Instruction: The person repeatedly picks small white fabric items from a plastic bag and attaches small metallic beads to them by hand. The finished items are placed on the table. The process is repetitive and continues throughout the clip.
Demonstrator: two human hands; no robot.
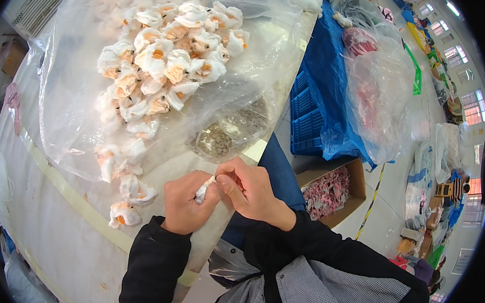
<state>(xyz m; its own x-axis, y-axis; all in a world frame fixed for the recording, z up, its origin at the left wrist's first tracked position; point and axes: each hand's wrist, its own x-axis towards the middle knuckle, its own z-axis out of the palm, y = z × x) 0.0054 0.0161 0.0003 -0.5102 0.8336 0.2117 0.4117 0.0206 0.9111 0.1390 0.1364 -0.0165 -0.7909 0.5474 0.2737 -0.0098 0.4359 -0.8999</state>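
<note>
Near the table's front edge, my left hand (186, 203) is closed around a small white plush piece (204, 190), which sticks out between thumb and forefinger. My right hand (256, 195) meets it from the right, its thumb and forefinger pinched together at the piece's upper end. Something tiny may sit between those fingertips; it is too small to name. Beyond my hands, a heap of white fluffy plush pieces (178, 66) with orange patches and dark dots lies on clear plastic sheeting (75, 110). A few loose ones, including a single plush piece (125, 214), trail toward my left hand.
A clear bag of small grey-brown bits (216, 140) lies just beyond my hands. Right of the table stand a blue crate (305, 119) with blue sheeting and bagged reddish material, and a cardboard box (353, 197) of pink-and-white scraps. Other people are far right.
</note>
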